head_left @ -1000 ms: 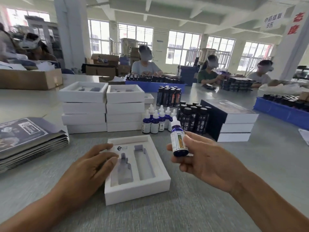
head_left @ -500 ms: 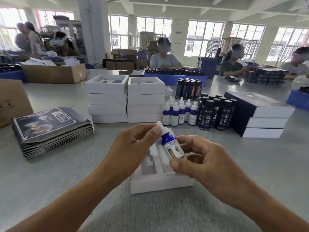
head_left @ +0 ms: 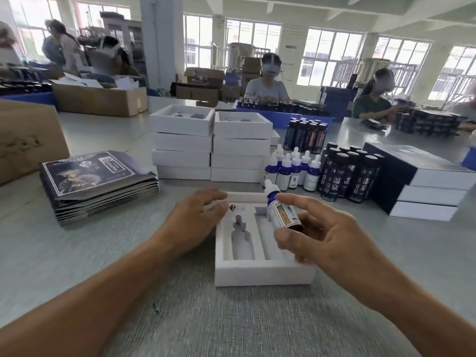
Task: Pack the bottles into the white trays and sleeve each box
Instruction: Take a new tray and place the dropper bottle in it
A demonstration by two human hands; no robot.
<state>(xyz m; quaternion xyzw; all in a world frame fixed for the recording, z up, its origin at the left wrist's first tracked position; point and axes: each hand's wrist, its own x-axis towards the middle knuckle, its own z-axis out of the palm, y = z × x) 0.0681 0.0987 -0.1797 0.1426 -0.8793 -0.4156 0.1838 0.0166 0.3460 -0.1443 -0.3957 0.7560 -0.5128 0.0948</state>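
Note:
A white tray (head_left: 260, 275) with two empty bottle-shaped slots lies on the grey table in front of me. My right hand (head_left: 327, 235) holds a small blue dropper bottle (head_left: 279, 211), white cap tilted up and away, just above the tray's right slot. My left hand (head_left: 193, 222) rests open against the tray's left edge, fingers spread over its top corner. Behind the tray stand several more blue dropper bottles (head_left: 293, 170) and several tall dark bottles (head_left: 347, 176).
Two stacks of white trays (head_left: 211, 148) stand behind. A pile of flat dark sleeves (head_left: 98, 181) lies at left, finished sleeved boxes (head_left: 427, 181) are stacked at right. Cardboard boxes (head_left: 28, 140) sit far left. People work at the table's far side.
My left hand let go of the dropper bottle and dropped to the tray's left edge. My right hand turned the bottle and lowered it toward the right slot.

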